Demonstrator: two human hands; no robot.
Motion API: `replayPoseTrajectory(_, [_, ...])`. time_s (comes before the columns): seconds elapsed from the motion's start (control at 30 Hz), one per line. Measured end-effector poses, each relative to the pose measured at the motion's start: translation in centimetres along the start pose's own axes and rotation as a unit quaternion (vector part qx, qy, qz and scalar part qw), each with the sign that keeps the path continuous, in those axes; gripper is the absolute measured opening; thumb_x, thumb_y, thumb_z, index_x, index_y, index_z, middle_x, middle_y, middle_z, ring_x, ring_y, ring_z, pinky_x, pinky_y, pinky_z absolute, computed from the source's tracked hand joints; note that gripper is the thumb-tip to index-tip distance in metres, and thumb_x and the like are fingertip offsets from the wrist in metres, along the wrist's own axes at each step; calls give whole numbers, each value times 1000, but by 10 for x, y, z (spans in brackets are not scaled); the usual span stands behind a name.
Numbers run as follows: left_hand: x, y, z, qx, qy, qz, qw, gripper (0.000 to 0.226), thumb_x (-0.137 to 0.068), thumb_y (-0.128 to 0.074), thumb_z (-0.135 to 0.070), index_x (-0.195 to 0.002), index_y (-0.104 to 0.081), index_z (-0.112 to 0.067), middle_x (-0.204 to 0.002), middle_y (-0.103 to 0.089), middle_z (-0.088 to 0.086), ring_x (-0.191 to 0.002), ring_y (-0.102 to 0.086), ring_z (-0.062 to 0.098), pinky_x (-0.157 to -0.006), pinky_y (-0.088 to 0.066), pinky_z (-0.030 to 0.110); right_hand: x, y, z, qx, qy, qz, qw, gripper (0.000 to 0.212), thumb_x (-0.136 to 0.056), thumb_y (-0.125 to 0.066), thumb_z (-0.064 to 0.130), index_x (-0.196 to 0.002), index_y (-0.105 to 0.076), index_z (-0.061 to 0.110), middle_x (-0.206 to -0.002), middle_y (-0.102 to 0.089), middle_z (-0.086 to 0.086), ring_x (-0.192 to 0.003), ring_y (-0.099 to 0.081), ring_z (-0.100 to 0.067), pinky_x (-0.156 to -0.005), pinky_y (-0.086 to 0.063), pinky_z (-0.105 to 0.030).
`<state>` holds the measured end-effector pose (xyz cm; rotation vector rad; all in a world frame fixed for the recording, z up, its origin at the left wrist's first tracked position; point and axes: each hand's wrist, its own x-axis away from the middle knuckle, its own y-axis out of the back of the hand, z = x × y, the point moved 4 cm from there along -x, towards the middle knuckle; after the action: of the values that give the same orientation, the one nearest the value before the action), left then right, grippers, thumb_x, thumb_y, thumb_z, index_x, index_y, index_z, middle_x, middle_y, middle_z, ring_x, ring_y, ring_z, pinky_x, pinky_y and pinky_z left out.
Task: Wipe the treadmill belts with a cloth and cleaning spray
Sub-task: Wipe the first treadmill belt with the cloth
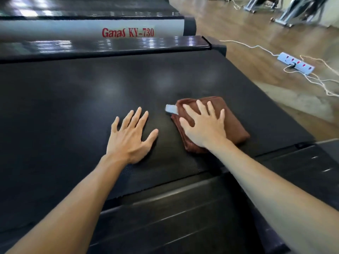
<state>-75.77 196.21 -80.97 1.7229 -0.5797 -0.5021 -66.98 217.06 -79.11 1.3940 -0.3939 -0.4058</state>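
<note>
Two bare forearms reach in from the bottom edge, crossing a dark ribbed side rail point(183, 208) that runs diagonally at the near side of the treadmill. Beyond the rail lies the black belt point(73, 99), matte, with a few soft light patches on it.

The left hand point(129, 133) lies flat on the belt, palm down, fingers straight and spread wide, thumb out to the right; it holds nothing. The right hand point(203, 125) presses flat on a folded brown cloth point(233, 125), fingers straight and fanned, not curled round it. The cloth rests on the belt near its right end, just beside the left hand but apart from it. A small pale blue tag point(171, 109) sticks out from the cloth's far left corner onto the belt.

On the far side of the belt runs a glossy dark rail point(110, 44) that mirrors lights. Behind it a white side panel point(55, 28) of a second treadmill carries red lettering, "Ganas KY-730" point(127, 32); a further dark belt point(82, 4) shows above it.

To the right is a wooden floor point(229, 26). A pale blue power strip point(295, 62) with red switches lies on it, one plug in, with white cords point(247, 45) trailing off both ways. At the top right stand the grey metal feet of other gym machines point(289, 13), blurred.
</note>
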Motion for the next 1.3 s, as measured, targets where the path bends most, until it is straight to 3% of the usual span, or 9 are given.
replayPoseTrajectory(0.1, [2, 0, 1, -6, 0, -11, 1000, 92, -82, 1, -74, -164, -4, -33, -171, 7, -11, -157, 8, 9, -127, 4, 45, 49, -5, -4, 6, 73, -1, 997, 67, -94, -21, 74, -158, -18, 54, -173, -8, 9, -160, 2, -24, -125, 3, -63])
replayPoseTrajectory(0.3, [1, -4, 3, -24, -1, -20, 1000, 91, -82, 1, -76, -163, -3, -33, -171, 5, -11, -157, 7, 10, -127, 3, 44, -7, 4, -43, -25, -101, -9, 995, 67, -96, -31, 75, -158, -26, 50, -173, -13, 5, -159, -3, -29, -124, -1, -65])
replayPoseTrajectory(0.5, [1, -3, 5, -26, -2, -21, 999, 78, -96, -16, -71, -163, -5, -34, -171, 5, -11, -157, 6, 9, -127, 1, 44, 46, -2, -17, -6, 73, 1, 997, 68, -93, -22, 78, -157, -22, 56, -172, -11, 13, -160, -1, -20, -126, 0, -58])
replayPoseTrajectory(0.6, [2, -2, 5, -26, 2, -21, 999, 78, -95, -15, -71, -163, -3, -35, -171, 7, -12, -157, 8, 9, -127, 2, 44, 41, 1, -40, -20, 14, 0, 1000, 73, -88, -25, 84, -155, -28, 56, -171, -14, 14, -159, -5, -17, -127, -5, -55])
replayPoseTrajectory(0.7, [2, -3, 3, -29, 3, -14, 999, 77, -95, -15, -70, -163, -3, -35, -171, 7, -12, -157, 8, 8, -127, 1, 44, -10, 5, -38, -18, -78, 11, 997, 70, -96, -28, 79, -159, -25, 49, -173, -10, 6, -160, -2, -25, -125, -2, -63])
replayPoseTrajectory(0.9, [2, -1, 4, -23, 1, -17, 1000, 77, -96, -17, -70, -163, -5, -35, -171, 6, -12, -157, 7, 9, -127, 2, 44, 51, -6, -21, -3, 86, 16, 996, 70, -92, -17, 81, -157, -17, 58, -172, -6, 17, -160, 3, -16, -126, 2, -59])
replayPoseTrajectory(1.1, [1, -3, 2, -13, 9, -20, 1000, 77, -95, -22, -69, -163, -9, -35, -171, 1, -11, -157, 4, 8, -127, 2, 42, -31, 1, -47, -21, -71, 13, 997, 67, -97, -23, 77, -159, -21, 52, -174, -8, 8, -160, 1, -24, -124, 2, -64])
replayPoseTrajectory(1.17, [-3, -1, 5, 6, 9, -24, 1000, 77, -95, -31, -68, -163, -15, -34, -171, -2, -9, -157, 1, 11, -127, 0, 43, -44, 0, -31, -10, -35, 22, 999, 67, -98, -21, 76, -160, -19, 50, -174, -6, 6, -160, 3, -26, -124, 4, -65])
replayPoseTrajectory(1.3, [-17, 6, 4, 37, 2, -36, 999, 77, -97, -48, -61, -162, -22, -28, -171, -7, -5, -157, -4, 13, -127, 0, 47, 22, -6, -29, -3, 65, 19, 998, 65, -97, -24, 78, -158, -18, 57, -173, -7, 13, -160, 2, -18, -126, 3, -59])
